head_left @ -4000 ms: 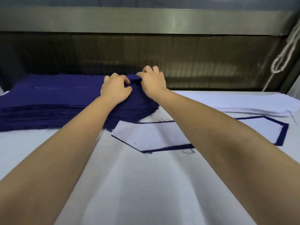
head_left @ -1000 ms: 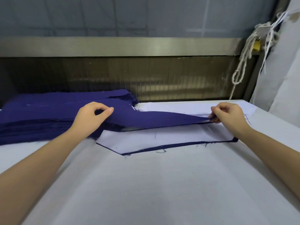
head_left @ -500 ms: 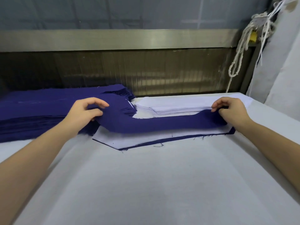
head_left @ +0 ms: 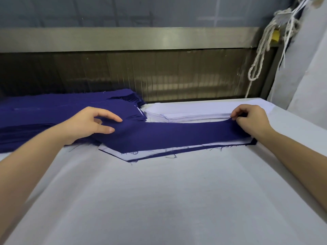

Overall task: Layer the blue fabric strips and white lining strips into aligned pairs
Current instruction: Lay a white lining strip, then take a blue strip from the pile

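Long navy-blue cloth strip (head_left: 177, 135) lay atop the white lining strip (head_left: 134, 154), whose near edge showed, so my right hand (head_left: 251, 121) pinched the blue's right end while my left hand (head_left: 88, 124), fingers straight, pressed its left end to square the pair.

A: What shows of the person?
B: Two hands, the left hand (head_left: 88, 125) and the right hand (head_left: 252, 121), both bare.
A: And behind the wrists?
B: Bare as well: the left forearm (head_left: 35, 167) and the right forearm (head_left: 293, 158) run unclothed from each wrist back to the picture's edge. The fingernails are short and plain
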Available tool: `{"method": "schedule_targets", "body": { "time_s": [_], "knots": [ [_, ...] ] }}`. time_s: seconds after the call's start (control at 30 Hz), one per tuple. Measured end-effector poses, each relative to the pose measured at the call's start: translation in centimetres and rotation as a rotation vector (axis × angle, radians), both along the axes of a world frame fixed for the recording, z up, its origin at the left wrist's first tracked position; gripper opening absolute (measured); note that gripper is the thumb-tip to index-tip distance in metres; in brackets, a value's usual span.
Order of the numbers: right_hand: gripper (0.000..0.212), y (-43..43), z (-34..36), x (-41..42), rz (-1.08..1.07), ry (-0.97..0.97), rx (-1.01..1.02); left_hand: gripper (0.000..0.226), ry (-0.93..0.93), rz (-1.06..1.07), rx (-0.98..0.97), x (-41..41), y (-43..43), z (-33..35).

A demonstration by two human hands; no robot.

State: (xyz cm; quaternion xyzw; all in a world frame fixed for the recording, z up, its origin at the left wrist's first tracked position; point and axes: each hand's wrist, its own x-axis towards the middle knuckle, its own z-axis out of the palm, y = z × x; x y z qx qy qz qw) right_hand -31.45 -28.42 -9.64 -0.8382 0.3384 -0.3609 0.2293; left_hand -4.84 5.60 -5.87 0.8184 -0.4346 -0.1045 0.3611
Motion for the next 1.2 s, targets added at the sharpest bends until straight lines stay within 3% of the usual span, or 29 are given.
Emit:
{"method": "schedule_targets", "body": {
  "time_s": [0.13,0.37,0.6,0.77,1.03,1.2],
  "knots": [
    [0.029,-0.1,0.2,-0.2,-0.008,-0.015,-0.039,0.036,0.116,-0.033,-0.013,0.3,0.4,0.4],
    [0.032,-0.5,0.5,-0.6,-0.040,0.006,-0.056,0.041,0.154,0.000,-0.008,0.1,0.2,0.7],
    [0.030,-0.7,0.2,-0.6,-0.034,0.132,-0.077,0.016,0.090,-0.042,0.046,-0.7,-0.3,0.0],
    [0.032,-0.7,0.4,-0.8,-0.029,0.099,-0.114,0.020,0.023,-0.015,0.001,-0.4,-0.3,-0.2],
    [0.032,-1.1,0.8,-1.3,-0.019,0.132,-0.122,0.023,0.297,-0.033,0.002,-0.4,-0.1,-0.1],
    [0.030,-1.4,0.7,-1.3,-0.011,0.197,-0.125,0.023,0.272,-0.073,0.090,-0.7,-0.2,-0.4]
  ]
}}
